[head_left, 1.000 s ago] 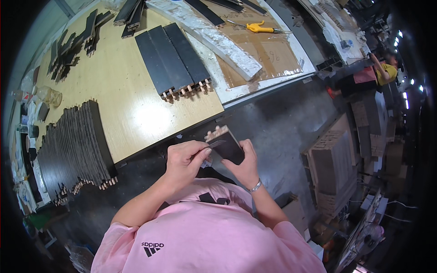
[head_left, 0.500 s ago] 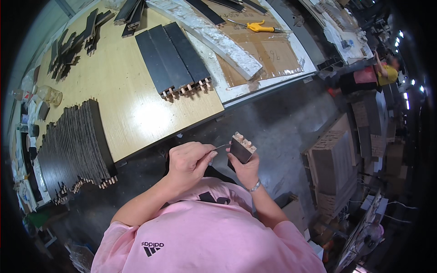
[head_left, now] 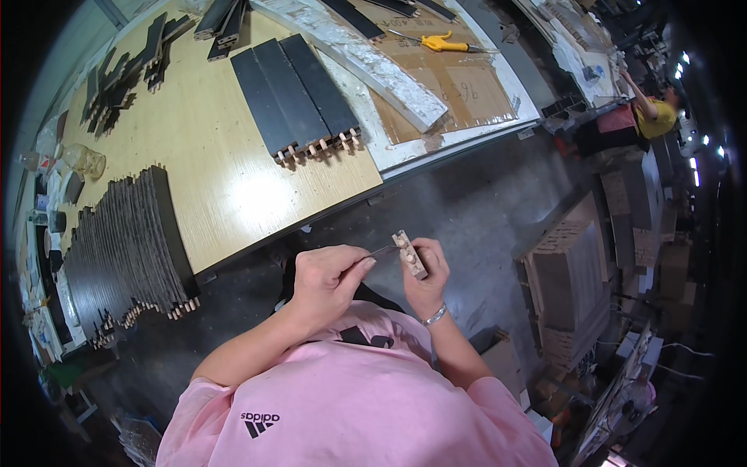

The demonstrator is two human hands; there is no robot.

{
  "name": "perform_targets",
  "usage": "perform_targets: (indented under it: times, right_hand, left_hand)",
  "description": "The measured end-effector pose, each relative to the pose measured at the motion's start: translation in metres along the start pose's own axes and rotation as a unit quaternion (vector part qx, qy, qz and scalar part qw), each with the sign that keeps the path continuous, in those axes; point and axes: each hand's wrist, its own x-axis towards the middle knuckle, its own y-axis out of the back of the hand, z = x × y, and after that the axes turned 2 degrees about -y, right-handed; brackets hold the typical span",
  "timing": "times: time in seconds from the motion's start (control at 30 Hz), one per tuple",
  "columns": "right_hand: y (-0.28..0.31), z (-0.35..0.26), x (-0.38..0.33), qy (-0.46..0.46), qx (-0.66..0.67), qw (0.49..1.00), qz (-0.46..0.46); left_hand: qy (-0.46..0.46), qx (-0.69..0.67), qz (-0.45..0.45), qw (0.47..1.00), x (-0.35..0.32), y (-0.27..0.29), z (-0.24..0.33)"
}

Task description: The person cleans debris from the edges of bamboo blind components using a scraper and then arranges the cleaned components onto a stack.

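The board, a short dark piece with pale pegs on its end, is up in the air in front of the person's waist, beyond the near edge of the table, its pegged end turned toward the camera. The right hand has it, thumb on one side and fingers curled round the other, closed to the board's thickness. The left hand pinches a thin blade between thumb and fingers, almost fully closed; the blade points at the board's left edge, but whether it touches cannot be told. A silver band circles the right wrist, above a pink shirt. On the table, a long row of dark slats stands packed at the left, and dark panels lie side by side with pegs toward the person. Right of them are a white strip and a cardboard sheet carrying a yellow tool. Farther right, a stack stands on the floor, with a co-worker in yellow beyond.
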Motion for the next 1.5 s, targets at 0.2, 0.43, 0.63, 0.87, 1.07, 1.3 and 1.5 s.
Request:
perform_targets:
  times: [0.2,0.43,0.63,0.87,1.07,1.3,1.5]
  right_hand:
    - [0.003,0.000,0.002,0.056,-0.042,0.998,0.000]
    - [0.001,0.001,-0.002,0.040,-0.051,0.998,0.016]
    - [0.001,-0.005,-0.003,0.017,-0.036,0.999,0.013]
    - [0.001,-0.005,-0.007,0.000,-0.005,1.000,0.003]
    - [0.001,-0.001,-0.008,-0.001,0.029,1.000,0.001]
    - [0.004,-0.001,-0.006,0.024,0.019,0.999,-0.017]
    - [0.007,0.000,-0.001,0.039,-0.001,0.999,-0.019]
  left_hand:
    - [0.035,-0.070,-0.041,0.996,-0.005,-0.002,-0.002]
    - [-0.108,0.083,0.009,0.991,-0.006,-0.001,-0.005]
    - [-0.075,0.068,0.026,0.995,-0.004,0.003,-0.011]
    - [0.010,0.005,0.000,1.000,-0.005,0.005,-0.007]
    - [-0.046,0.006,-0.035,0.998,-0.003,0.008,-0.005]
    - [-0.009,-0.044,-0.047,0.998,0.004,0.013,-0.005]
    - [0.000,0.009,-0.017,1.000,0.012,0.011,-0.009]
